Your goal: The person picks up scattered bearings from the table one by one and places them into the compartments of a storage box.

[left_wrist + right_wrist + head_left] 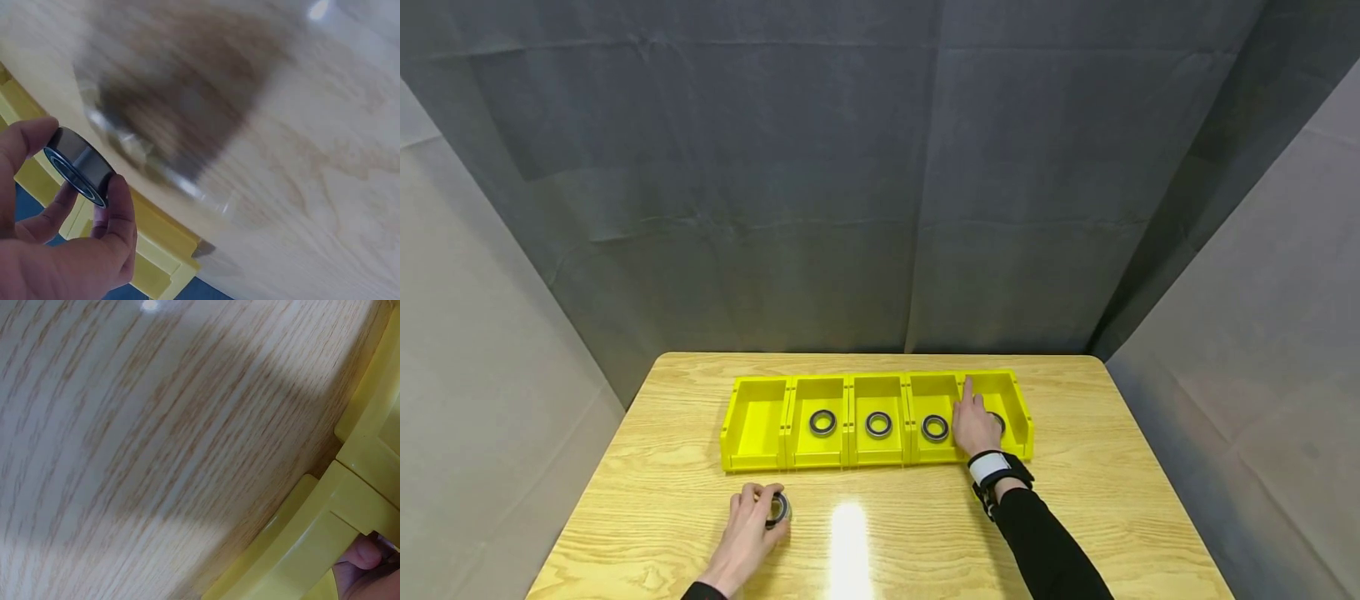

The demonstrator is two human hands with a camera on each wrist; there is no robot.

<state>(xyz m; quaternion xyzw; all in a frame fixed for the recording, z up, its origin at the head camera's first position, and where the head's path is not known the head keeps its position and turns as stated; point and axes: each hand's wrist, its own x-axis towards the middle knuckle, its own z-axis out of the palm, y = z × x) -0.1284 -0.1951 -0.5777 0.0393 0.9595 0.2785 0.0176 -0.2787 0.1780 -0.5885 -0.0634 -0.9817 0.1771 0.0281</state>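
Observation:
Above the table near its front left, my left hand [748,529] pinches a ball bearing [778,508] between thumb and fingers. In the left wrist view the bearing [78,165] stands tilted, its metal side up. My right hand [976,423] is over the right end of a row of yellow bins [877,458], its index finger straight at the divider between the two rightmost bins. Beside it a bearing [998,422] is partly hidden in the rightmost bin. In the right wrist view, part of the hand [365,565] shows behind the bin's front edge [294,550].
More bearings lie flat in the bins, including one in the second bin [823,422], one in the middle bin [878,424] and one left of my right hand [935,428]. The leftmost bin [758,425] shows a bare floor. Grey cloth [880,208] hangs behind the wooden table [647,483].

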